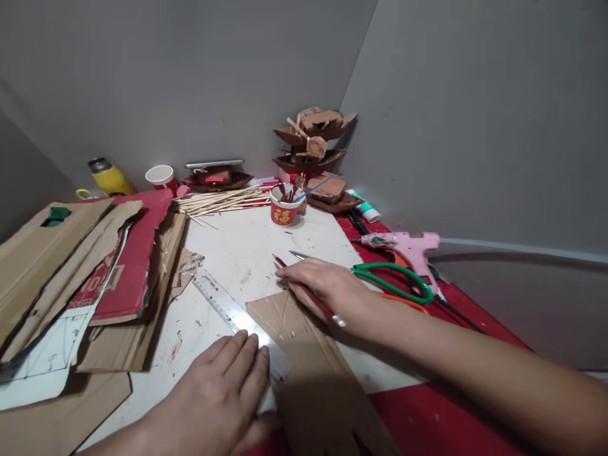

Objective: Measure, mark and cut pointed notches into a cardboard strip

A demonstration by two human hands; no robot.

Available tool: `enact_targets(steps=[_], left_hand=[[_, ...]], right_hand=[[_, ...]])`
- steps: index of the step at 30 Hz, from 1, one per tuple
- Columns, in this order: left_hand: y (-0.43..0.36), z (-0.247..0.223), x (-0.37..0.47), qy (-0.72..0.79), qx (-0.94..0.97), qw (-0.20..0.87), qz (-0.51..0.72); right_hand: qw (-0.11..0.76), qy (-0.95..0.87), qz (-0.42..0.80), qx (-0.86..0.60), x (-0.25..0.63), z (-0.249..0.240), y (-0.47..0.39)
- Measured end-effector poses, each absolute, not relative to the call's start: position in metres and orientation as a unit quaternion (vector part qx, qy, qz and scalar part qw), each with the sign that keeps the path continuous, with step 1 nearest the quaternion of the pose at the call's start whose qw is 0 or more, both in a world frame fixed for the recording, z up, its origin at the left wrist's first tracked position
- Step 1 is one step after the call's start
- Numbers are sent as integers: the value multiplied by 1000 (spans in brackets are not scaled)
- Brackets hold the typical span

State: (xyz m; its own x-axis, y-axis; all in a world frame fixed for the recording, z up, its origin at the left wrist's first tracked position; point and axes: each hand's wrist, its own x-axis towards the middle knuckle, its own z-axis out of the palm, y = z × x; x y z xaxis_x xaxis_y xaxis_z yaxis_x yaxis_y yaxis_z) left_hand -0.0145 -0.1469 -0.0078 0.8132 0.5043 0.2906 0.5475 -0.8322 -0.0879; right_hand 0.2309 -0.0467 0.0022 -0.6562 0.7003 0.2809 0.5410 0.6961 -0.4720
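My left hand (223, 386) lies with its fingers flat on a clear plastic ruler (221, 305), at the left edge of a strip of brown cardboard (311, 373). Faint lines show on the cardboard near its far end. A dark red pencil (311, 296) is held in my right hand (332, 291), above the strip's far right side. Its tip points away to the left, apart from the cardboard. Beside that hand lie scissors with green handles (394, 282); a metal tip shows past my fingers, the rest hidden beneath the hand.
Torn cardboard sheets (61, 253) pile up at left. Thin wooden sticks (223, 201), a paint-stained red cup (284, 212) and brown model boats (311, 155) stand along the back. A pink glue gun (408, 244) with a cable lies at right, near the grey wall (494, 126).
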Motion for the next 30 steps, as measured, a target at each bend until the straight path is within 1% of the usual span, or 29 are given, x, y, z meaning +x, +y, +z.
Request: enact_targets(steps=[1,2,5,8,13,16,19,22,26,30], left_hand=[[-145,-10,-15,-293,-943,67,-143],[-143,-13,-15,-314,-936,53,-152],[-136,-20,-17,-386,-908,42,-154],[-134,-22,-19,-418,-895,16,-153],[-137,-17,-21,-419,-888,-79,-171],[-138,-16,-20,-403,-894,-85,-174],[-138,-17,-19,-394,-899,-83,-175],[-139,-17,-17,-411,-892,-70,-176],[-142,-15,-16,-434,-881,-57,-181],[-142,-14,-16,-439,-873,-71,-199]], right_hand=[[180,-904,160,-353,230,-4,-41],[161,-908,151,-355,228,-8,-36],[143,-910,126,-369,222,-15,-25],[144,-902,119,-390,220,-13,-26],[165,-868,143,-447,237,-10,-61],[186,-824,174,-506,250,-13,-96],[209,-782,233,-539,253,-16,-127],[245,-739,322,-539,246,-20,-146],[305,-639,449,-544,232,-24,-158],[332,-541,574,-518,218,-23,-167]])
